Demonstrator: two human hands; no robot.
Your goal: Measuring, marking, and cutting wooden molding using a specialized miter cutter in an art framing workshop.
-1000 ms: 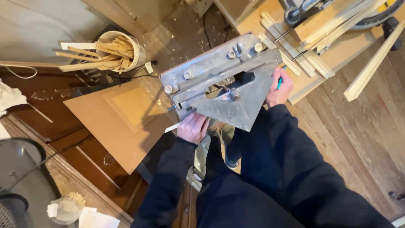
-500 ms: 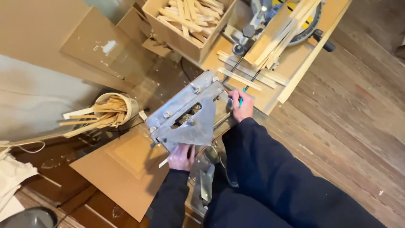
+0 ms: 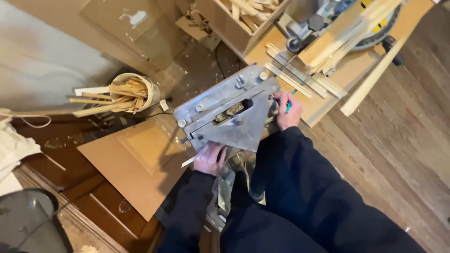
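Hands, left and right, each grip pinching metal jig between them.

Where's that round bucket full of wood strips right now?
In the head view, the bucket of wood strips sits on the floor at the left, just above the brown board and left of the metal machine the hands hold.

round bucket of wood strips, brown board, miter saw, box of offcuts
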